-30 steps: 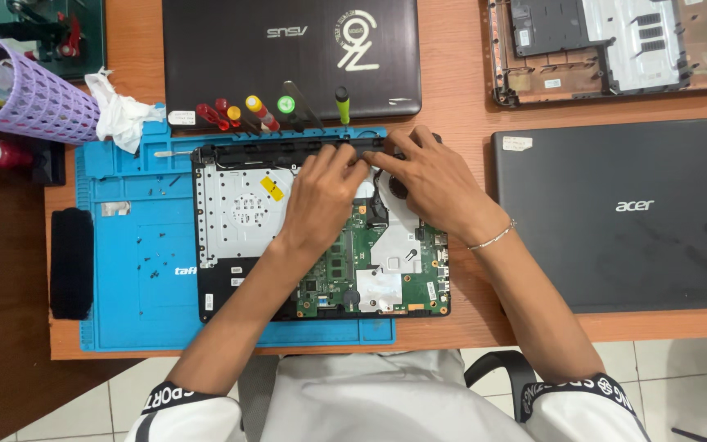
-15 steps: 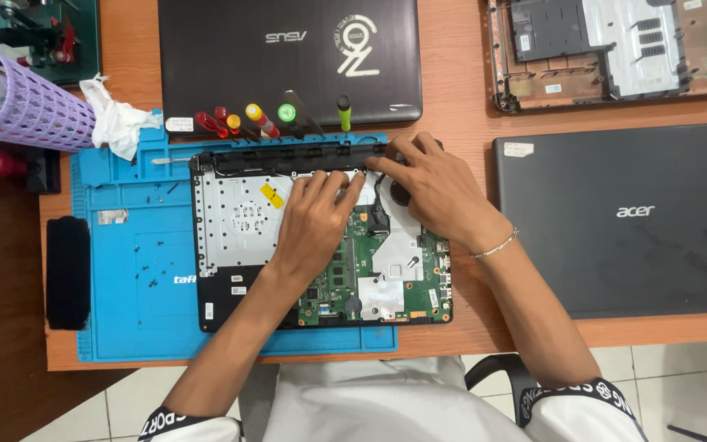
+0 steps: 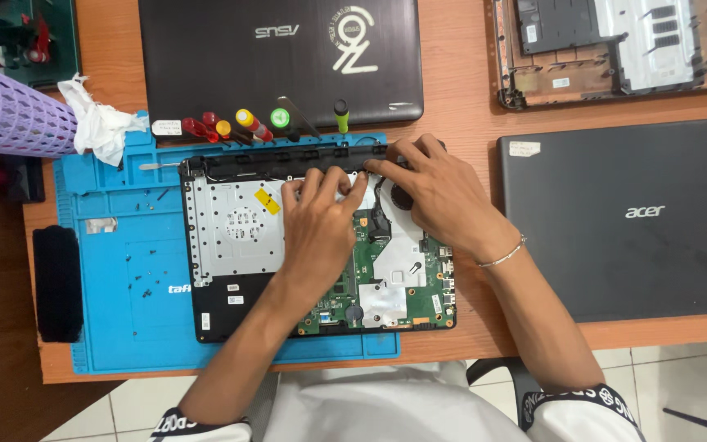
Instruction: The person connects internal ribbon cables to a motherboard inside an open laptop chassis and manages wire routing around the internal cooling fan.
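Hands both spread flat, gripping nothing: left hand (image 3: 318,225) and right hand (image 3: 434,193) press the opened laptop (image 3: 231,245) on the blue mat (image 3: 124,303).

both forearms reached up and inward from the lower edge of the view, bare below white sleeves with dark banded cuffs. the left hand (image 3: 317,225) lay palm down, its wrist straight, its fingers (image 3: 330,184) stretched forward, slightly spread, with the tips bent down. the right hand (image 3: 439,192) sat just beside it, palm down and angled toward the left, fingers spread and curled, the fingertips pointing at the left hand's fingertips and almost meeting them. a thin bracelet (image 3: 501,255) circled the right wrist. neither hand was closed around anything.
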